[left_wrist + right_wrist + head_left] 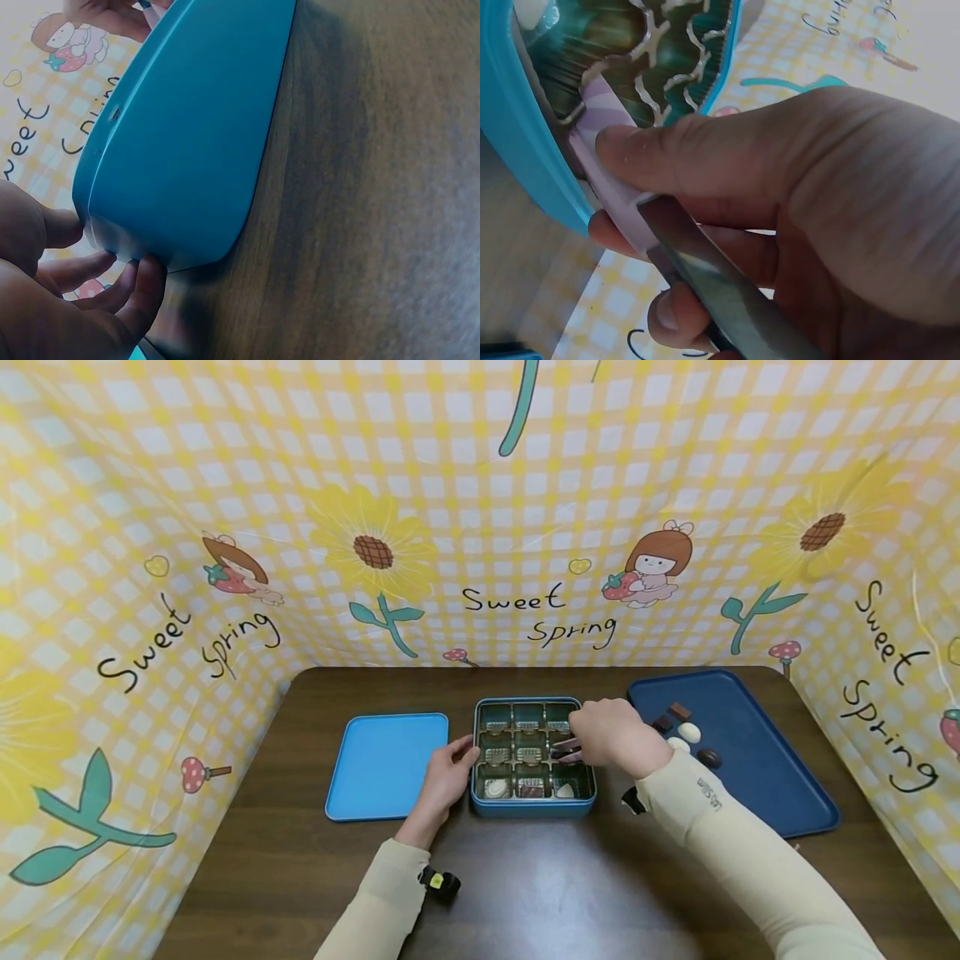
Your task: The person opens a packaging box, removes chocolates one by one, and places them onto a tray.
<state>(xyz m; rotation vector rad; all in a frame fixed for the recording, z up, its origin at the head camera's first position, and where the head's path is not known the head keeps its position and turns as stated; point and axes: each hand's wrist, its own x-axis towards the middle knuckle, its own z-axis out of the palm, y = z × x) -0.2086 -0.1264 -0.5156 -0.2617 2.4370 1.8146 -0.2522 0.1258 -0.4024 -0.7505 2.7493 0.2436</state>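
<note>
A blue tin box (pixel 534 808) with a clear tray of several compartments stands in the middle of the table. Its near row holds a white chocolate (pixel 496 788), a brown chocolate (pixel 531 791) and another white piece (pixel 566 791). My left hand (pixel 447 774) holds the box's left side, the thumb by the rim and the other fingertips against the outer wall (pixel 187 142). In my right hand (pixel 613 737) I grip metal tongs (pixel 705 266) with pale pink tips. The tips reach into the middle row at the right, where a dark piece (pixel 564 750) appears between them.
A light blue lid (pixel 387 768) lies left of the box. On the right, a dark blue tray (pixel 765 777) carries several chocolates, among them a brown block (pixel 680 711), a white oval (pixel 689 732) and a dark oval (pixel 708 757). My right forearm crosses over the tray's near-left part.
</note>
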